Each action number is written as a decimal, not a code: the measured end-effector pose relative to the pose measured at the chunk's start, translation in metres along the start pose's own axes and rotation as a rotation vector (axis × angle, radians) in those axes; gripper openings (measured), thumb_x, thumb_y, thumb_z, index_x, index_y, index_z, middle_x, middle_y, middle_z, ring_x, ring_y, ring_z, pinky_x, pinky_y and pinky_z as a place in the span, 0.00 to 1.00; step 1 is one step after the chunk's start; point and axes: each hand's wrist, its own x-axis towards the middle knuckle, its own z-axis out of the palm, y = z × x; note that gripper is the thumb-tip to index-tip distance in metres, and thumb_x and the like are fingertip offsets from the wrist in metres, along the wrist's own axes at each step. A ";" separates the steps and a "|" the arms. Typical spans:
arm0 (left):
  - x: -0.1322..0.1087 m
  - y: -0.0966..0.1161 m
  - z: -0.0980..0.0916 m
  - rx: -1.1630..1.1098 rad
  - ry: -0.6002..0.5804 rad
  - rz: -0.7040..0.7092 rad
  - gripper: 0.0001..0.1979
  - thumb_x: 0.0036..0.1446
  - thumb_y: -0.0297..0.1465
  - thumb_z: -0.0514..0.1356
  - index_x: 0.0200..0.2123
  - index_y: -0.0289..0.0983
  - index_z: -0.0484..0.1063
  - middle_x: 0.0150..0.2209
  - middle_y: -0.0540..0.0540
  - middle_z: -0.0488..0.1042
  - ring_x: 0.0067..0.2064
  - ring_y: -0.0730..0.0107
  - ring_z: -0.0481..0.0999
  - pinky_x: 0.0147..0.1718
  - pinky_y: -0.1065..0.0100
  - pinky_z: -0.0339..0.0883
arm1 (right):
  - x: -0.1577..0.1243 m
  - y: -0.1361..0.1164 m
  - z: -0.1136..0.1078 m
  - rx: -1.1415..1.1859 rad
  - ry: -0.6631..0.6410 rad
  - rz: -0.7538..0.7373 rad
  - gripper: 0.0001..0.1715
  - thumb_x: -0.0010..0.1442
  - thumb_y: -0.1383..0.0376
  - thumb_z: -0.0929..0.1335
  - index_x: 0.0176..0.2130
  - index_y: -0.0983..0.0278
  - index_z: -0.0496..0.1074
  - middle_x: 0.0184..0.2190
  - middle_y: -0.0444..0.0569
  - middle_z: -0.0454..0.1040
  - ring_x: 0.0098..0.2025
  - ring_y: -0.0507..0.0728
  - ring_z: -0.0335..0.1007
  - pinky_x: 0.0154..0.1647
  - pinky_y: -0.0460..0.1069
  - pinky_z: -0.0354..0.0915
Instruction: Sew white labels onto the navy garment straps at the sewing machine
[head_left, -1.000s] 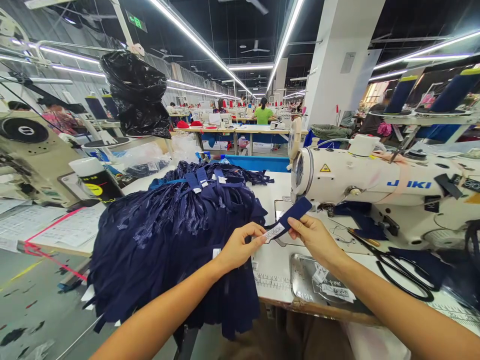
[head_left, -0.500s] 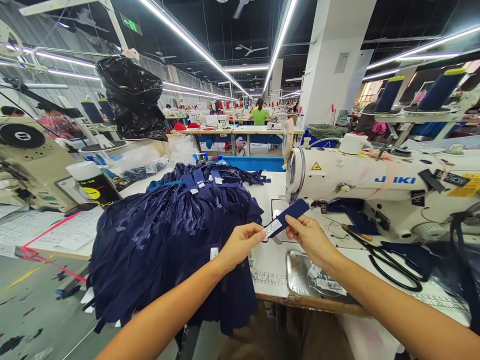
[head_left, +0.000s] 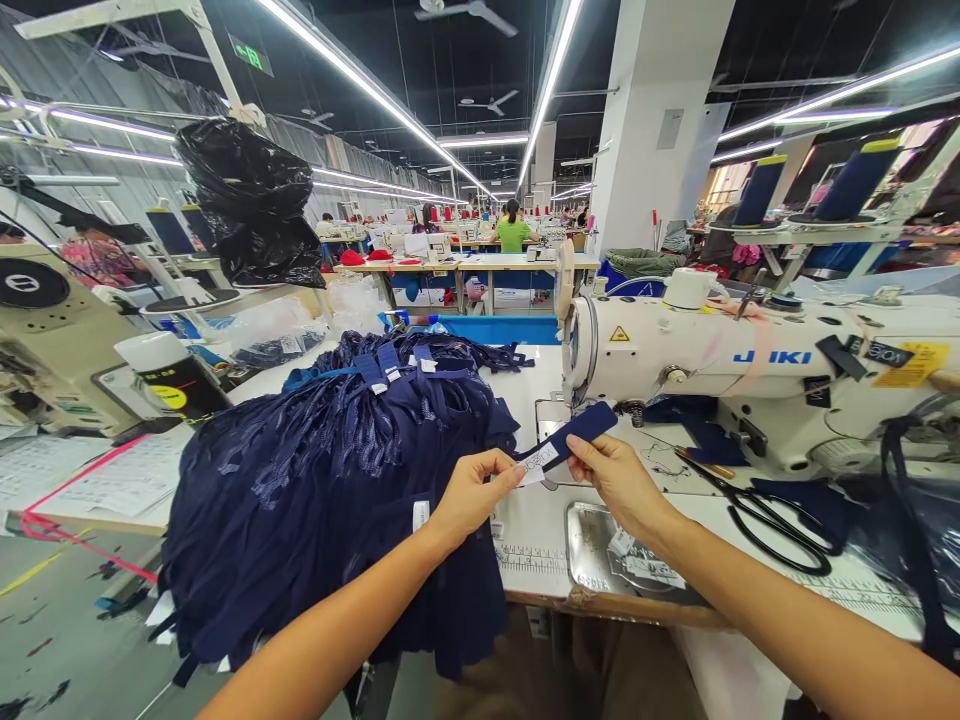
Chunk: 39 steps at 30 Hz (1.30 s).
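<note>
A navy fabric strip (head_left: 592,428) is stretched between my two hands, in front of the sewing machine's needle area. On it lies a white printed label (head_left: 541,460). My left hand (head_left: 480,490) pinches the label's left end between thumb and fingers. My right hand (head_left: 615,480) is closed on the strip just right of the label. Left of my hands a large heap of navy garments (head_left: 300,520) covers the table and drapes over its front edge. The white sewing machine (head_left: 675,345) stands behind and to the right of my right hand.
Black scissors (head_left: 780,520) lie on the right of the table. A metal tray (head_left: 589,545) holding loose white labels is set in the tabletop near the front edge. A spray can (head_left: 172,380) stands at the left. A black plastic bag (head_left: 251,205) hangs above the heap.
The view has shifted slightly, so the surroundings sit a little further left. Both hands still hold the strip and label, and the label's lower-left end now shows more.
</note>
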 end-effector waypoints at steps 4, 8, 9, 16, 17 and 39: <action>-0.001 0.003 0.001 0.076 0.010 0.038 0.18 0.47 0.38 0.57 0.13 0.34 0.59 0.18 0.52 0.61 0.24 0.76 0.60 0.26 0.72 0.55 | -0.003 -0.003 0.001 0.004 0.017 0.021 0.19 0.40 0.53 0.71 0.18 0.65 0.66 0.16 0.42 0.65 0.19 0.48 0.57 0.27 0.48 0.56; 0.000 0.007 0.002 0.139 0.065 0.056 0.14 0.48 0.35 0.57 0.17 0.35 0.61 0.20 0.52 0.63 0.25 0.76 0.62 0.27 0.72 0.57 | -0.005 -0.005 -0.001 -0.004 0.014 0.014 0.18 0.41 0.53 0.71 0.18 0.65 0.66 0.16 0.42 0.66 0.19 0.48 0.57 0.26 0.48 0.56; 0.000 0.008 0.001 0.137 0.090 0.064 0.11 0.48 0.34 0.57 0.20 0.35 0.63 0.21 0.52 0.64 0.26 0.75 0.63 0.28 0.72 0.57 | -0.005 -0.004 -0.001 -0.004 0.017 0.011 0.18 0.41 0.53 0.71 0.18 0.65 0.66 0.16 0.42 0.66 0.19 0.48 0.57 0.26 0.48 0.56; 0.015 0.026 0.004 0.271 -0.014 0.088 0.12 0.47 0.31 0.57 0.37 0.35 0.70 0.39 0.45 0.72 0.41 0.66 0.68 0.42 0.67 0.58 | -0.007 -0.001 -0.008 -0.050 0.015 -0.044 0.18 0.42 0.53 0.71 0.19 0.65 0.68 0.17 0.43 0.67 0.20 0.49 0.58 0.28 0.48 0.56; 0.018 0.028 0.006 0.284 -0.061 0.075 0.13 0.47 0.31 0.57 0.38 0.35 0.70 0.39 0.45 0.72 0.41 0.65 0.68 0.42 0.67 0.58 | -0.008 -0.001 -0.008 -0.067 0.012 -0.057 0.18 0.42 0.53 0.70 0.19 0.65 0.68 0.17 0.43 0.67 0.20 0.49 0.58 0.28 0.48 0.56; 0.073 -0.035 0.026 0.249 -0.351 -0.153 0.09 0.46 0.31 0.55 0.27 0.31 0.71 0.22 0.48 0.72 0.25 0.72 0.68 0.25 0.73 0.58 | 0.030 -0.002 -0.109 -1.535 0.115 -0.084 0.10 0.56 0.63 0.59 0.30 0.62 0.68 0.32 0.47 0.72 0.33 0.57 0.67 0.27 0.47 0.53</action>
